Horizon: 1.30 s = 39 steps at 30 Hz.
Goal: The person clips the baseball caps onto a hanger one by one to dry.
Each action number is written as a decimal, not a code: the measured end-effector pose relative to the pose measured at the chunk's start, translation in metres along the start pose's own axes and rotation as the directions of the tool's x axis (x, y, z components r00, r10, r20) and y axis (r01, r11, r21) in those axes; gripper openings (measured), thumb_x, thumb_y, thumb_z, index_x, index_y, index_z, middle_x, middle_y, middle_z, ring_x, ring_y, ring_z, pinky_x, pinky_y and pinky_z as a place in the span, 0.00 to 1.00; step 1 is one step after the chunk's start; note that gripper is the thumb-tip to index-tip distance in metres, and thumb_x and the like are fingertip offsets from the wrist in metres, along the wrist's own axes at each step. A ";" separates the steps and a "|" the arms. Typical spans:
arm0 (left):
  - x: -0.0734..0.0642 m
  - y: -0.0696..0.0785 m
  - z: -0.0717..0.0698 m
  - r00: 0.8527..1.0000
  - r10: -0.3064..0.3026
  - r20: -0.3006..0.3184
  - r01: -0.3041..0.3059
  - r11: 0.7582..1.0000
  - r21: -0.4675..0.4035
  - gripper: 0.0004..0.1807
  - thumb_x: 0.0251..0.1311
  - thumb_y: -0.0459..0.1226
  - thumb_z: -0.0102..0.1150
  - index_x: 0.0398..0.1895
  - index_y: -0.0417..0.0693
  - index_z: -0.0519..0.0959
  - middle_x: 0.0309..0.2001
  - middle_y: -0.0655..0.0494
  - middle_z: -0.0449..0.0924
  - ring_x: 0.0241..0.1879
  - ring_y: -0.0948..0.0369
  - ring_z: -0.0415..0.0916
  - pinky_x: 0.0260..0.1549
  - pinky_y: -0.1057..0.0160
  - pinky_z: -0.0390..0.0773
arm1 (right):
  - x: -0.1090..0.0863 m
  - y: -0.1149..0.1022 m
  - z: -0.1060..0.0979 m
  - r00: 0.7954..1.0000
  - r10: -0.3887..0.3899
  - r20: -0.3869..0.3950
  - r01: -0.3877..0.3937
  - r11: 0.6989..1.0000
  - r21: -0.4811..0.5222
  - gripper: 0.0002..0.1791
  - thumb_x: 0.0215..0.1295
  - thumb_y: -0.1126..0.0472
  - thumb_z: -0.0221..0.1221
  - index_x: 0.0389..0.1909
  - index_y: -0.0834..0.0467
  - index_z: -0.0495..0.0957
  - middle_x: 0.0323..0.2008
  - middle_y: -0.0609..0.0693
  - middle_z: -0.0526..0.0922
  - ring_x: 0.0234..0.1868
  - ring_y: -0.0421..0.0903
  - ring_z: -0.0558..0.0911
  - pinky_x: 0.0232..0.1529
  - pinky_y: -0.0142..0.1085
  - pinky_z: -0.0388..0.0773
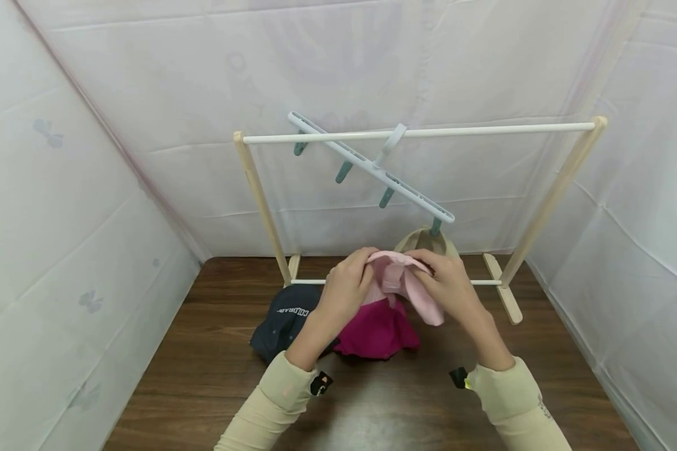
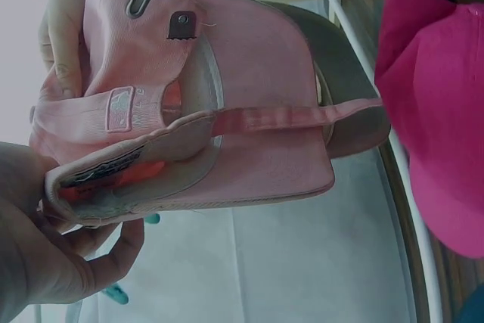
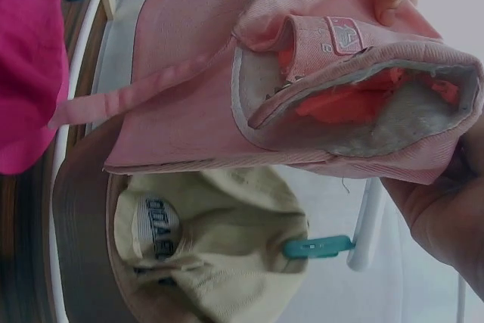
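Observation:
A light pink baseball cap (image 1: 425,302) is held up between both hands in front of the rack, folded together, its loose back strap (image 2: 287,116) hanging out. My left hand (image 1: 345,283) grips one side of its top edge, fingers behind and thumb in front. The opposite side is gripped by my right hand (image 1: 450,283). Just behind it a beige cap (image 3: 234,247) hangs from a green clip (image 3: 318,247) at the near end of a pale blue clip hanger (image 1: 367,164). The hanger's hook (image 1: 391,145) sits over the rack's white top bar (image 1: 496,130).
Below the hands, a magenta cap (image 1: 375,332) lies on the brown wooden table (image 1: 180,376), beside a navy cap (image 1: 284,316) with white lettering. Wooden posts (image 1: 553,200) hold up the rack. Several other clips (image 1: 344,171) on the hanger carry nothing. White cloth walls (image 1: 90,219) surround the table.

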<state>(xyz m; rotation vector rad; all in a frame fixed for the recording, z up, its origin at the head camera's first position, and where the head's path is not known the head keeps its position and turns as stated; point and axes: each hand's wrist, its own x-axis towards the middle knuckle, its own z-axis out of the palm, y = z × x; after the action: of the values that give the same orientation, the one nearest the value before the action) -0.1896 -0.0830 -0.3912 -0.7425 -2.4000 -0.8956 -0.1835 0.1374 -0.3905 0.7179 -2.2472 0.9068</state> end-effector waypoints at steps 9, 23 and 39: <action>0.002 -0.007 -0.014 1.000 0.007 -0.027 -0.006 0.999 0.048 0.13 0.73 0.31 0.50 0.55 0.48 0.80 0.51 0.55 0.85 0.46 0.57 0.85 0.40 0.54 0.84 | 0.010 -0.004 0.012 0.999 -0.023 -0.031 0.023 1.000 -0.006 0.09 0.62 0.68 0.69 0.43 0.59 0.87 0.34 0.52 0.89 0.28 0.43 0.82 0.32 0.41 0.81; 0.003 -0.024 -0.027 0.999 0.018 -0.048 -0.014 0.996 0.085 0.14 0.72 0.30 0.50 0.55 0.47 0.80 0.49 0.52 0.85 0.45 0.55 0.85 0.39 0.52 0.84 | 0.023 -0.008 0.033 1.000 0.017 -0.021 -0.016 0.997 0.070 0.08 0.64 0.67 0.67 0.44 0.59 0.87 0.35 0.52 0.90 0.32 0.45 0.86 0.36 0.42 0.82; 0.004 -0.037 -0.028 0.998 0.050 0.028 -0.049 0.998 -0.033 0.14 0.74 0.38 0.56 0.59 0.46 0.77 0.49 0.50 0.84 0.41 0.57 0.84 0.39 0.56 0.83 | 0.033 -0.002 0.046 0.999 0.042 -0.007 -0.040 0.990 0.135 0.07 0.67 0.69 0.64 0.44 0.63 0.86 0.35 0.55 0.89 0.26 0.43 0.80 0.32 0.38 0.80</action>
<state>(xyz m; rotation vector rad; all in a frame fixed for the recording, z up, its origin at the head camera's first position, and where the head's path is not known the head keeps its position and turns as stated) -0.2091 -0.1249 -0.3859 -0.8284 -2.3869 -0.9111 -0.2198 0.0936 -0.3936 0.7273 -2.2152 1.0882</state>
